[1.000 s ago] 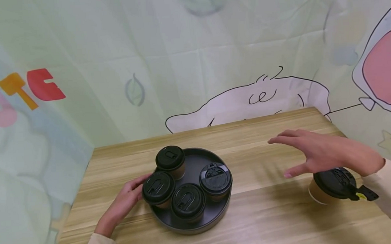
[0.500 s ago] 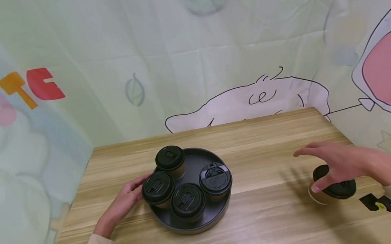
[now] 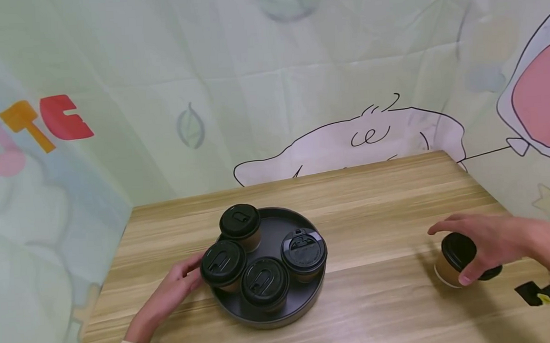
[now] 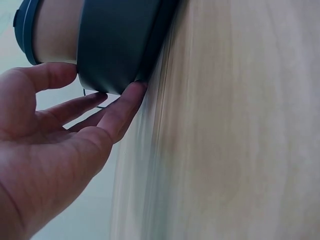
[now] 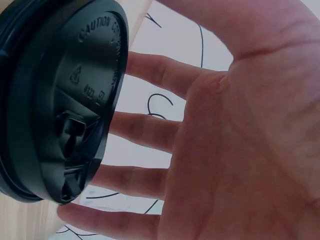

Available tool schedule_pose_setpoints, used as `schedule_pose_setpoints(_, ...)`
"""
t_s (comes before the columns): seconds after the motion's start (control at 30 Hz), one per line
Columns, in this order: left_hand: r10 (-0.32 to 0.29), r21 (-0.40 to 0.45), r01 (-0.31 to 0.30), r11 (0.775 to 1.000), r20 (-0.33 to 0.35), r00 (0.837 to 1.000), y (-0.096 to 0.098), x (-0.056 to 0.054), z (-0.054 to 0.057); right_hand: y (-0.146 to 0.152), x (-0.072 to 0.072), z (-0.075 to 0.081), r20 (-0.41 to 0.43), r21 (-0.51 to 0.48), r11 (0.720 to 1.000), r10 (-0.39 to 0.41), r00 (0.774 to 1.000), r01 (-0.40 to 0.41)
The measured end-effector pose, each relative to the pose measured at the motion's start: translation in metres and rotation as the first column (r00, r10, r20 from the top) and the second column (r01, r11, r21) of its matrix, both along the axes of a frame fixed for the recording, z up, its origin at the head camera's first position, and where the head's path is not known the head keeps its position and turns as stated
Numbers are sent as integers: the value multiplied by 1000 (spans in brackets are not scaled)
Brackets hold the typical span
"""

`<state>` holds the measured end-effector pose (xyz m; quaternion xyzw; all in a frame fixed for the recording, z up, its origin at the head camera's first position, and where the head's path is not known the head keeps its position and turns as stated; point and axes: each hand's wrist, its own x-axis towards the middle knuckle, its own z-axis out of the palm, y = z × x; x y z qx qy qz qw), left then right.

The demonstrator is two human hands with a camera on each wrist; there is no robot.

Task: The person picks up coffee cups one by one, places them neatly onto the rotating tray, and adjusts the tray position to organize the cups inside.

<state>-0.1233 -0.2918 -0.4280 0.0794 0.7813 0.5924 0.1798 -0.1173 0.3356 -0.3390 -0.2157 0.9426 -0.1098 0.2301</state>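
A round dark grey tray [image 3: 275, 228] bears several brown paper coffee cups with black lids. The left hand [image 3: 169, 291] rests against its left side, beside the leftmost cup [image 3: 223, 266]. In the left wrist view its fingertips touch the tray wall [image 4: 117, 45] low down, near the table, and the thumb lies at the rim. At the right, another lidded coffee cup [image 3: 447, 269] stands on the table. The right hand [image 3: 496, 241] spreads around it from above, thumb on the near side. In the right wrist view, straight fingers reach behind the black lid [image 5: 60, 100].
The wood-grain table [image 3: 372, 295] extends between the tray and the lone cup. A printed cloth [image 3: 206, 67] hangs behind the table and along its sides. A black piece with a yellow mark [image 3: 543, 295] shows beside the right sleeve.
The right hand has moved right and down, from over the table left of the lone cup to around its lid. The left hand, tray and cups have stayed nearly still.
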Motion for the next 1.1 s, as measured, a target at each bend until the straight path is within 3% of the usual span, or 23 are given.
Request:
schedule_pose_setpoints(0.5, -12, 49, 11, 999, 26, 1000, 3, 19, -2, 2, -1, -3, 67, 15, 1000, 6, 998, -7)
schedule_pose_setpoints(0.73, -8, 51, 5, 999, 46, 999, 3, 21, -2, 3, -4, -5, 119, 2, 1000, -17, 993, 17)
schedule_pose_setpoints(1.1, -14, 58, 12, 998, 36, 999, 4, 21, -1, 1, -4, -6, 120, 9, 1000, -15, 993, 14)
